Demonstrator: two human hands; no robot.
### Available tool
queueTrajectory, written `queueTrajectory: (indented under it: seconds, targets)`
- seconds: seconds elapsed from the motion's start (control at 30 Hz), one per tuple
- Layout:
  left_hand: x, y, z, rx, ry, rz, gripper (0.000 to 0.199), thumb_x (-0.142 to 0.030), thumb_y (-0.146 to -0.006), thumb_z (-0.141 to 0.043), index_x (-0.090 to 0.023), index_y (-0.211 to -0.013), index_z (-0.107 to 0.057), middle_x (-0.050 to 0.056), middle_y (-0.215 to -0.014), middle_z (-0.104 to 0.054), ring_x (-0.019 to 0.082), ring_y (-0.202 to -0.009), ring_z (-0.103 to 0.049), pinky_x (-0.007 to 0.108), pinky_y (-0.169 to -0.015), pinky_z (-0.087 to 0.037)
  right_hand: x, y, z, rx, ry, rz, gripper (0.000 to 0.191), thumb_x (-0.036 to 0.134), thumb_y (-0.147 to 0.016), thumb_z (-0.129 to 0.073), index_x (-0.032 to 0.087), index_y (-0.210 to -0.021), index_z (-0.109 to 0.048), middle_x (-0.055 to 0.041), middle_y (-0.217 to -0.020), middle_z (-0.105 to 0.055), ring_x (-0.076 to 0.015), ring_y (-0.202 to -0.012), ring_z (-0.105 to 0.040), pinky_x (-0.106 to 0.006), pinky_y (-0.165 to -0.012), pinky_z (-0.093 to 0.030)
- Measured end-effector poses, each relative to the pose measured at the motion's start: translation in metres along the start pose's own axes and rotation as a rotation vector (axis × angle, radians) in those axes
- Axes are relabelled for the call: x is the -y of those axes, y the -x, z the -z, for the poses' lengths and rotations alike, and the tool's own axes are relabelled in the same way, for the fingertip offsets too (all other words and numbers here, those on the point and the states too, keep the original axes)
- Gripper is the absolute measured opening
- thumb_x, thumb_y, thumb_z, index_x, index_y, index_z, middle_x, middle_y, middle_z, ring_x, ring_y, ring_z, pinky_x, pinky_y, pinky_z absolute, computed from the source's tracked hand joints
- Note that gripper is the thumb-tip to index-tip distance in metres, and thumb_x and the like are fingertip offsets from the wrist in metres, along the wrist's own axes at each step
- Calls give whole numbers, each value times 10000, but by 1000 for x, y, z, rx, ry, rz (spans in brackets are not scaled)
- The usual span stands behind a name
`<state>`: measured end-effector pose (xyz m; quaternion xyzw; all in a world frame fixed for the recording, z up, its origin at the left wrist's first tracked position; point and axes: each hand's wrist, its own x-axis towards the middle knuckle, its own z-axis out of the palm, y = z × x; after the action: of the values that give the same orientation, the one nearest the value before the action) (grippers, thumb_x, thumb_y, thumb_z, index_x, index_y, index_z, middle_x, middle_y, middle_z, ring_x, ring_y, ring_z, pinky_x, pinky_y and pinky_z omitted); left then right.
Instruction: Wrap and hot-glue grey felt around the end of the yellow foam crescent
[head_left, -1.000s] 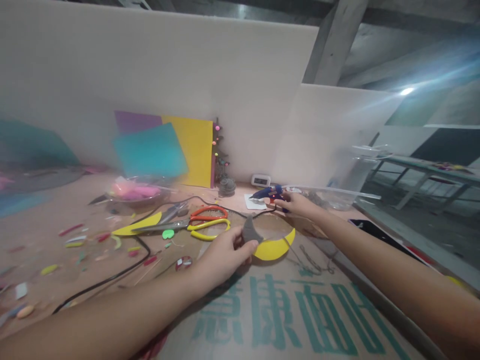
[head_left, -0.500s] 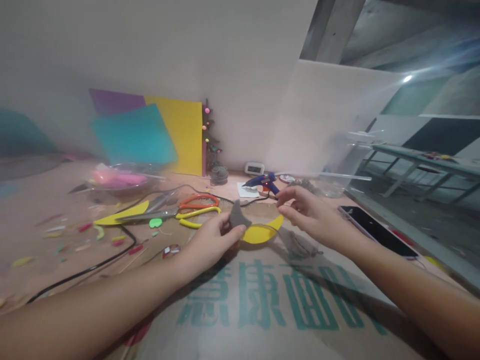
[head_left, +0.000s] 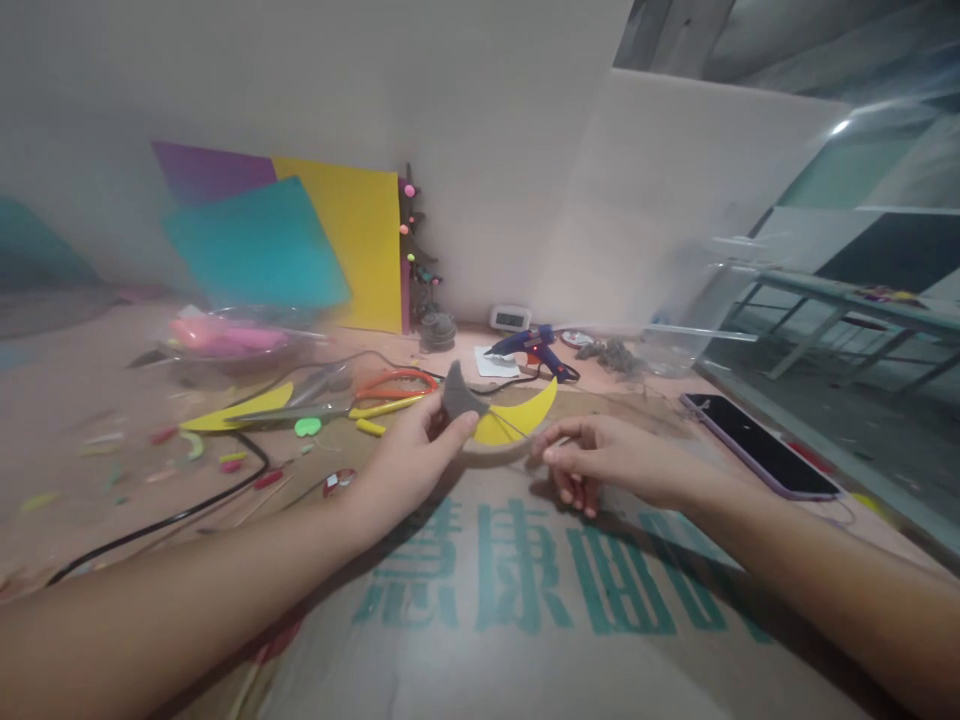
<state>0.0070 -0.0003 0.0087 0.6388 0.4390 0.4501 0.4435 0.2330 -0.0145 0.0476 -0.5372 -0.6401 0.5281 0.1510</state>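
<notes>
Right hand off the glue gun, now at the cord beside the crescent.

A second ago the right hand (head_left: 604, 460) was on the glue gun (head_left: 544, 345), at the back of the desk (head_left: 142, 505); the gun now lies free there, its nozzle over the white card (head_left: 495, 366). That hand has come back toward the wearer, thumb and forefinger pinching the grey cord (head_left: 509, 424), which runs straight from the crescent (head_left: 517, 418) rather than curving along it as before. The left hand (head_left: 412, 455) keeps its grip on the crescent's grey end, the yellow tip pointing up and right, in front of the gun and just right of the scissors (head_left: 394, 380). The phone (head_left: 757, 440), partly behind the right forearm earlier, now shows whole.
</notes>
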Motion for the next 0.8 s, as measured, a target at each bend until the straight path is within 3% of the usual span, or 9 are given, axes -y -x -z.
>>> queueTrajectory:
  seconds: [0.07,0.17,0.23,0.33,0.53,0.63,0.73,0.8]
  targets:
    - [1,-1,0,9,-27,4,192,-368,-868,-565,-176,-867,-568,-63,-584,-479,101,-492,-407,217,-475,-311,2,3,3,-101,271,80,274,433,-862,-591,169,-798,-622,4,-596,-594,-110,-524,-538,-243,-517,-436]
    - [3,0,1,57,-102,7,203,-375,-858,-582,-173,-844,-582,-52,-606,-504,109,-524,-441,217,-499,-330,8,10,6,-386,592,296,245,376,-877,-569,191,-739,-650,-15,-683,-640,-137,-621,-560,-261,-571,-403]
    - [3,0,1,106,-137,7,206,-373,-856,-583,-170,-820,-589,-47,-610,-507,113,-540,-451,216,-508,-334,9,13,8,-533,660,408,255,392,-896,-545,208,-771,-669,-24,-726,-671,-156,-655,-577,-278,-594,-403]
    - [4,0,1,197,-121,-7,215,-371,-853,-580,-160,-837,-616,-35,-643,-524,113,-551,-447,215,-512,-331,6,11,10,-630,647,481,282,422,-911,-532,218,-794,-688,-39,-783,-703,-182,-703,-605,-294,-619,-421]
    - [6,0,2,351,-12,-31,265,-390,-854,-582,-141,-897,-662,-16,-654,-547,123,-581,-465,221,-551,-355,-3,-4,17,-612,565,380,246,372,-878,-573,201,-793,-728,-46,-809,-724,-192,-733,-633,-285,-620,-448]
    - [7,0,3,415,29,-15,276,-402,-845,-594,-146,-914,-670,0,-699,-576,128,-602,-486,225,-563,-364,-11,-12,19,-496,457,321,250,385,-856,-596,195,-804,-750,-47,-808,-729,-190,-737,-647,-281,-629,-472]
    - [6,0,5,461,56,-5,281,-403,-839,-599,-145,-925,-672,4,-722,-575,122,-600,-482,219,-555,-364,-22,-21,22,-371,376,303,285,409,-857,-598,189,-926,-765,-61,-865,-736,-184,-738,-651,-280,-623,-480]
    - [5,0,6,482,71,-4,288,-401,-843,-596,-140,-941,-667,-2,-713,-560,111,-588,-466,210,-538,-357,-27,-24,24,-390,369,332,316,406,-859,-603,193,-1044,-745,-73,-978,-732,-171,-736,-638,-284,-627,-480]
